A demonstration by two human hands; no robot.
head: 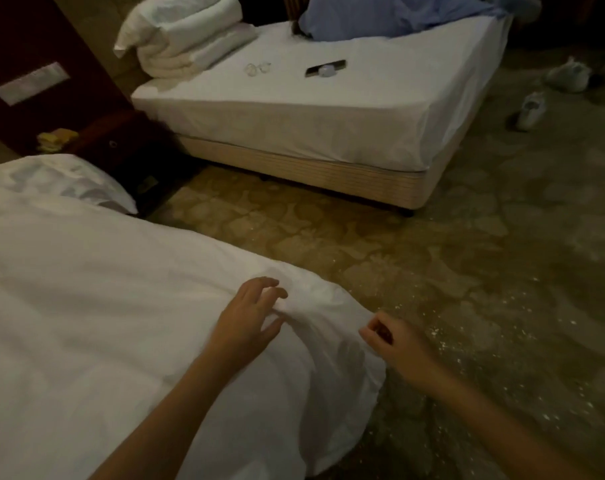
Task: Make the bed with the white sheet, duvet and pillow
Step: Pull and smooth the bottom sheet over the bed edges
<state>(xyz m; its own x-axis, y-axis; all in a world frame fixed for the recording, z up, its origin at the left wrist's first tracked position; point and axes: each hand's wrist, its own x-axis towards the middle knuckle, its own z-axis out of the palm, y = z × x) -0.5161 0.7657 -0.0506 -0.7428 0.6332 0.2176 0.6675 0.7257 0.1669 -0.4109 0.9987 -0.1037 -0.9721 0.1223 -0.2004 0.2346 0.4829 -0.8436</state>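
- Two hands in view, both yours, both at the near corner of the white duvet (86, 306).
- The duvet is spread over the near bed and fills the lower left of the view. Its corner hangs off the bed's edge toward the carpet (467, 271).
- Your left hand (247, 315) is palm down on the duvet just inside that corner. The fingers are spread and lightly bent, tips touching a raised fold of the cloth.
- Your right hand (394, 341) is just beside the corner, over the carpet. Its fingers are curled, with thumb and fingertips pinching the duvet's edge.
- The hands are near each other, with bunched cloth between them.
- The pillow (62, 185) lies at the far left end of the near bed, touching the duvet's top edge.
- A dark nightstand (131, 147) stands beyond the pillow, with something yellow (56, 137) on top; too dim to tell what.
- The second bed (329, 109) across the carpet has a white sheet pulled tight over it.
- On it: folded white bedding (183, 36) at the left end, blue bedding (380, 12) at the back, glasses (257, 68), and a dark flat device (325, 68).
- A white shoe (531, 110) is on the carpet to the right of that bed.
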